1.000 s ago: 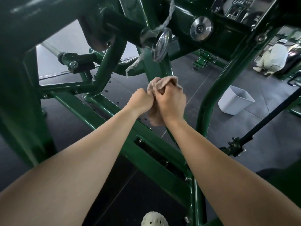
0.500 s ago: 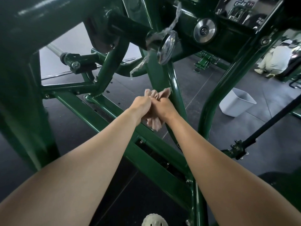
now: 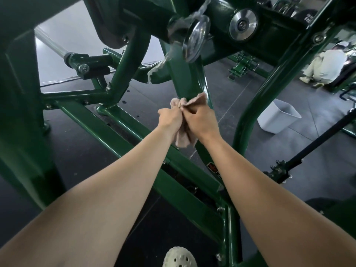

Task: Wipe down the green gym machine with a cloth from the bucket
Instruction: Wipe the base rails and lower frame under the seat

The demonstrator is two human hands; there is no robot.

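Cloth point(image 3: 182, 139), beige and bunched, was gripped by the left hand point(image 3: 169, 119) and the right hand point(image 3: 200, 120) together, fingers curled round it, in front of the slanted post of the green machine point(image 3: 184, 83). The white bucket point(image 3: 277, 116) stood on the floor, well apart to the right.

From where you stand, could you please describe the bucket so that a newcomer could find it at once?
Start at the dark green metal machine frame filling the view and follow its curved tube on the right down to the dark floor. Just beyond that tube stands the white plastic bucket, square-sided and open-topped. It is the only white container among green and black metal.
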